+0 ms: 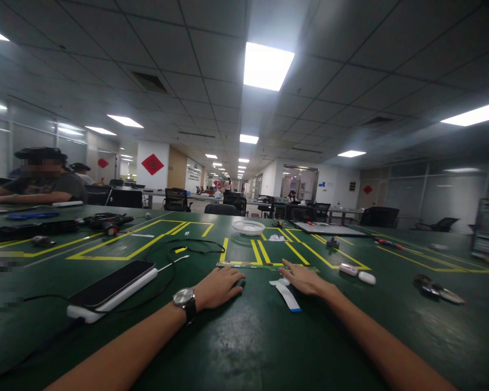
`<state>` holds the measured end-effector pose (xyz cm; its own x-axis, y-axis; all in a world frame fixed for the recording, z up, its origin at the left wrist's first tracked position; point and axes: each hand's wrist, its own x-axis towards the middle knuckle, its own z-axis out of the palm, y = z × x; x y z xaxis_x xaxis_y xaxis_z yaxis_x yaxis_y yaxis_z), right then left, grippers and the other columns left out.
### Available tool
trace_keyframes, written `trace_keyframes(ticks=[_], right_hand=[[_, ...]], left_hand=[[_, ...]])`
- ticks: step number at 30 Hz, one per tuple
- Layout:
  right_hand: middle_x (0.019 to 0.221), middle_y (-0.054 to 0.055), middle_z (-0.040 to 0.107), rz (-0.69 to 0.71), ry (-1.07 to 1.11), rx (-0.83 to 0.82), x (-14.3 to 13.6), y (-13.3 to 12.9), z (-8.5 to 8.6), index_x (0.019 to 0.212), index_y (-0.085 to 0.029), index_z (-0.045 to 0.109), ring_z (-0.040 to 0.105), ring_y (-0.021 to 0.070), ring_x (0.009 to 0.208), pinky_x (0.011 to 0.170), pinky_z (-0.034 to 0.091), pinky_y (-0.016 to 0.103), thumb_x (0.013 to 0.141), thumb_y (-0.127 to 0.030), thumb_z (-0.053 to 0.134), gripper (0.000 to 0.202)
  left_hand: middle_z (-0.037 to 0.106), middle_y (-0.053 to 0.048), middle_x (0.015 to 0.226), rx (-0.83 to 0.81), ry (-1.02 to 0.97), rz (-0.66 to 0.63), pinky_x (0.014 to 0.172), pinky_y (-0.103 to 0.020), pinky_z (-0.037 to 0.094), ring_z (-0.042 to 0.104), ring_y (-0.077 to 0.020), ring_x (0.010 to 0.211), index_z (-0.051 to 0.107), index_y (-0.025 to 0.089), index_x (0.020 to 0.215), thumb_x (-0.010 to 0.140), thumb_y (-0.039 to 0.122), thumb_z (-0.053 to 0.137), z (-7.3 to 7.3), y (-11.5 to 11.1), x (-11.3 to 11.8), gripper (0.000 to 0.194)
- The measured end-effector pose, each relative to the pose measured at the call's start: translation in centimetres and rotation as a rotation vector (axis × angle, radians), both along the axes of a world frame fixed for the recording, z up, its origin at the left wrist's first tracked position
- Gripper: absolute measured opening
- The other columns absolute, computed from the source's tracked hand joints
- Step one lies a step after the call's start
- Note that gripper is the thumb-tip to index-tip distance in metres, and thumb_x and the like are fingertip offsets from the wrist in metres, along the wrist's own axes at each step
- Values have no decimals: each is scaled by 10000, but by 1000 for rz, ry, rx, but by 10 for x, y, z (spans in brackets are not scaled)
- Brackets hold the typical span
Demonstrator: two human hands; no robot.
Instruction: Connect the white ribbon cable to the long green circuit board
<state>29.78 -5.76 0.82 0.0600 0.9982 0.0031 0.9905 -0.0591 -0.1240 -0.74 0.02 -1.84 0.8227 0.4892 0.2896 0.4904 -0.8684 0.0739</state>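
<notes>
A long, thin green circuit board strip (255,265) lies crosswise on the green table (244,347). My left hand (222,285), with a watch on its wrist, rests palm down by the strip's left part, fingers stretched out and nothing in them. Beside the right part of the strip is my right hand (303,278), palm down with its fingers apart; the index fingertip reaches the strip's edge. A white flat ribbon cable (287,298) with a blue end lies under and next to the right thumb. Whether that thumb presses on it is hard to make out.
To the left, a phone (114,282) lies on a white power strip (83,314) with black cables. A white basket (248,227) stands beyond the board. Earbud cases (348,269) and a dark metal tool (438,289) lie right. A person (44,179) sits at far left.
</notes>
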Motion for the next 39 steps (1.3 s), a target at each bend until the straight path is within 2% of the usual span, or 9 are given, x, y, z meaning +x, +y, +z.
trace_keyframes(ticks=[7,10,16,23,25,28,31,34,39], right_hand=[[1400,173,487,43,-102,-10,-17,7,-5,1470,-311,435,459,407,1286,1040,276,655,935,-738,194,726],[1392,173,483,175,-63,-7,-22,7,-5,1467,-283,444,457,388,1286,1063,278,634,948,-715,217,712],[1390,155,500,527,119,28,-39,-6,6,1381,-168,532,482,291,1265,1109,346,446,988,-574,334,599],[1364,53,572,765,255,62,-61,-18,7,1273,-236,599,520,241,1246,1100,369,375,930,-435,534,402],[1279,60,628,671,210,155,-58,-15,6,1236,-224,622,563,242,1181,1056,403,356,909,-403,555,379],[1178,121,667,322,57,291,-45,-9,6,1176,-169,650,597,276,1110,982,436,377,927,-390,493,367],[1166,179,658,27,-95,264,-28,-5,6,1200,-134,637,607,331,1078,908,467,428,934,-471,454,467],[1157,202,646,-21,-171,170,-19,-5,2,1188,-122,652,621,353,1042,847,492,433,902,-543,478,538],[1111,168,659,92,-112,187,-23,-5,-4,1109,-139,688,634,295,1002,829,477,354,885,-417,514,397]], left_hand=[[604,-82,1272,78,-77,35,967,-400,411,535,-265,1177,560,243,1270,1008,381,425,10,1,-2,326],[605,-76,1261,106,-123,60,963,-393,414,532,-255,1161,566,232,1261,1023,377,394,16,2,-5,327],[611,-74,1250,74,-83,12,976,-382,421,538,-249,1167,562,240,1266,1018,384,417,15,-2,-1,321],[569,-57,1354,-13,-36,-92,1039,-392,397,499,-253,1264,521,271,1331,998,379,460,9,-8,4,355],[546,-53,1393,-38,-21,-122,1054,-398,388,488,-251,1284,499,277,1361,994,366,469,9,-10,4,378],[527,-56,1420,-66,9,-122,1052,-412,392,488,-258,1289,493,267,1374,997,362,457,9,-12,4,391],[516,-56,1436,-81,34,-105,1046,-425,398,483,-262,1298,522,261,1352,1002,359,436,10,-14,4,373],[524,-54,1428,-80,29,-101,1038,-420,402,484,-261,1298,535,268,1340,1001,363,434,11,-15,5,366],[538,-63,1413,-63,22,-90,1012,-413,418,500,-269,1277,554,252,1327,1003,373,427,10,-16,6,368]])
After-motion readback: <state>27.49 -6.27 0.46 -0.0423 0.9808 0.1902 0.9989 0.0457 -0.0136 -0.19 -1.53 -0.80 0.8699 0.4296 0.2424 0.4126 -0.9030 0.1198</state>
